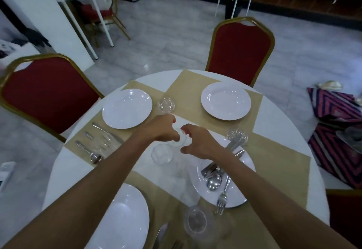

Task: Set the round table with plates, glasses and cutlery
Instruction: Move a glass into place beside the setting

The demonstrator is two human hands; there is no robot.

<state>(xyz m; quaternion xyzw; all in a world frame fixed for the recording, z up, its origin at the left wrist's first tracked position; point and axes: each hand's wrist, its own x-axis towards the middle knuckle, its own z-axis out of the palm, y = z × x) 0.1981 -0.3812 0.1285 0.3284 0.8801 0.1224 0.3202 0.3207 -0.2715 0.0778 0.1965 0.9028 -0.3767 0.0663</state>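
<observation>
The left hand (162, 129) is gripping a clear glass (182, 140) over the middle of the bench (274, 115). The right hand (197, 143) is curling fingers and thumb round its other side, probably steadying it or working it loose for placing. Just beside the left wrist a second glass (161, 153) seems to be lying on its side, likely waiting its turn. Near the right hand a serving plate (237, 195) is carrying the pooled cutlery (213, 174), keeping it within reach of every seat. Further out, the left plate (127, 108) is sitting with laid cutlery (98, 141) and a standing glass (166, 104). The far plate (225, 100) is lacking cutlery.
</observation>
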